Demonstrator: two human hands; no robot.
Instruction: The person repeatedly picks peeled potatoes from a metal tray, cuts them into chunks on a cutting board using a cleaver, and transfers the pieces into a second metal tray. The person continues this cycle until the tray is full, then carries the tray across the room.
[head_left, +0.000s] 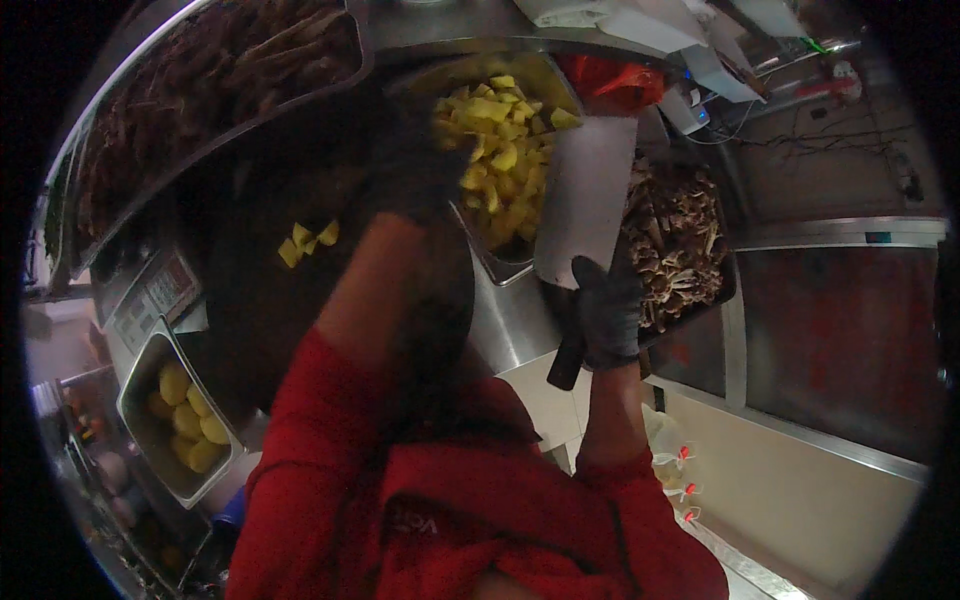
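My right hand (611, 315), in a dark glove, grips a cleaver (589, 191) by its black handle. The broad blade points away from me, over the right rim of a metal pan holding cut yellow potato chunks (502, 161). One chunk shows at the blade's far left corner. My left hand (416, 169), also dark-gloved, is at the left side of this pan. It is blurred and dark, so its fingers cannot be made out. A few potato pieces (304, 244) lie on the dark round cutting board (247, 300) to the left.
Whole peeled potatoes (187, 416) sit in a metal pan at lower left. A tray of meaty bones (679, 247) stands right of the cleaver. Across the upper left stretches a large tray of brown meat (217, 97). A red plastic bag (615, 82) lies behind the blade.
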